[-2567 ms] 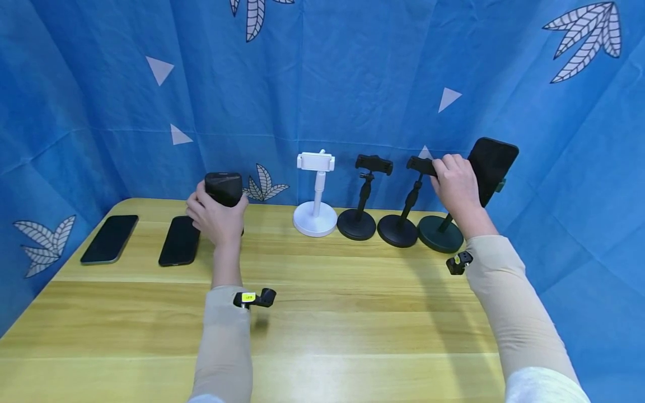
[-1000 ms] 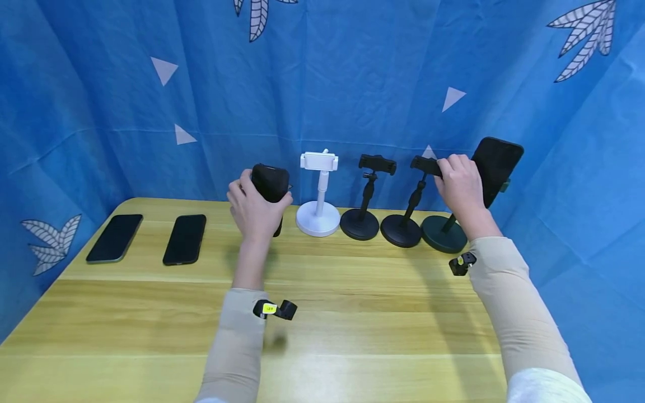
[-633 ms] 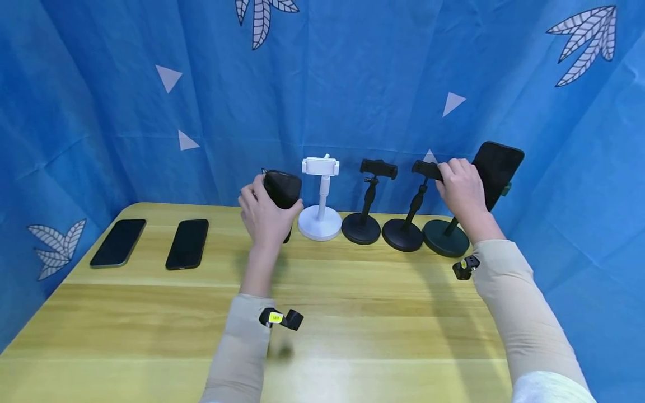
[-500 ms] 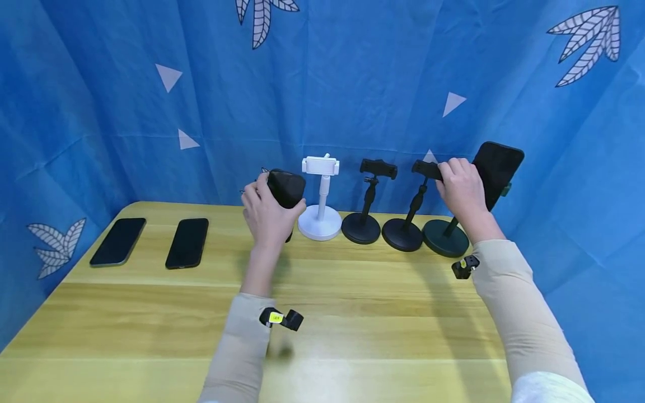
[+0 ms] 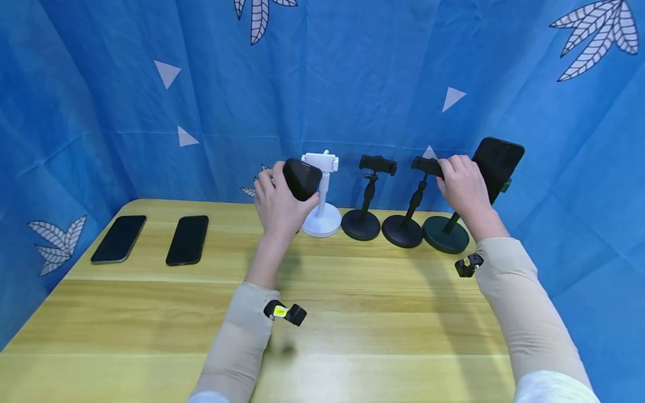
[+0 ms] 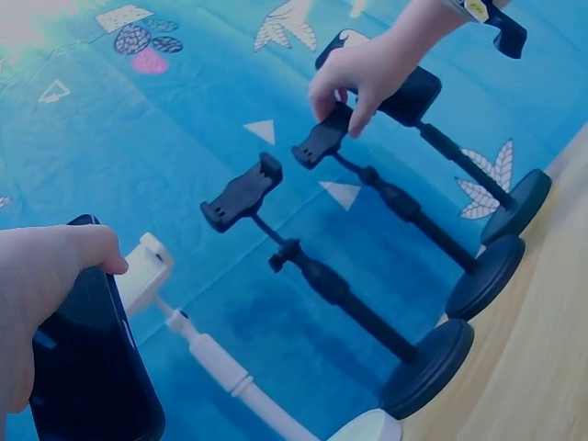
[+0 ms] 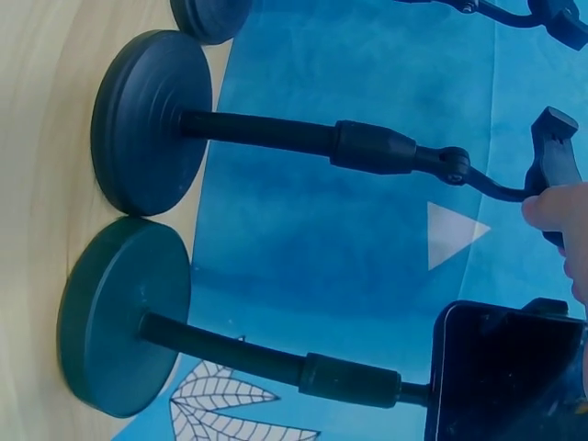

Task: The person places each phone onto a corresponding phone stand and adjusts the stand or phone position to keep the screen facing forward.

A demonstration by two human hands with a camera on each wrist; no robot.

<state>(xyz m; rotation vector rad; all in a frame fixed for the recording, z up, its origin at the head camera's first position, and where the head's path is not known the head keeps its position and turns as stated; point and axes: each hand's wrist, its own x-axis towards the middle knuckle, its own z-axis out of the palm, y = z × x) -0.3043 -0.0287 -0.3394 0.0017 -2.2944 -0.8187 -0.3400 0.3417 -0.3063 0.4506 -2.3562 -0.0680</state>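
My left hand (image 5: 282, 204) grips a black smartphone (image 5: 303, 179), held up above the table right beside the white phone stand (image 5: 322, 219). In the left wrist view the smartphone (image 6: 92, 358) overlaps the white stand's clamp (image 6: 145, 272). With its thumb and fingers my right hand (image 5: 466, 184) pinches the clamp of a black phone stand (image 5: 401, 230); in the right wrist view the thumb lies against that clamp (image 7: 551, 161). Just right of this hand, a dark green phone stand (image 5: 445, 234) carries another black phone (image 5: 496, 162), tilted.
Another black phone stand (image 5: 360, 225) with a bare clamp stands between the white one and the gripped one. At the left, two phones lie flat: one near the edge (image 5: 118, 239) and a black phone (image 5: 187, 240). A blue curtain (image 5: 242, 101) hangs behind the wooden table (image 5: 373, 313).
My left hand has carried the smartphone rightward from near the flat phones to the white stand. My right hand stays on the black stand's clamp.
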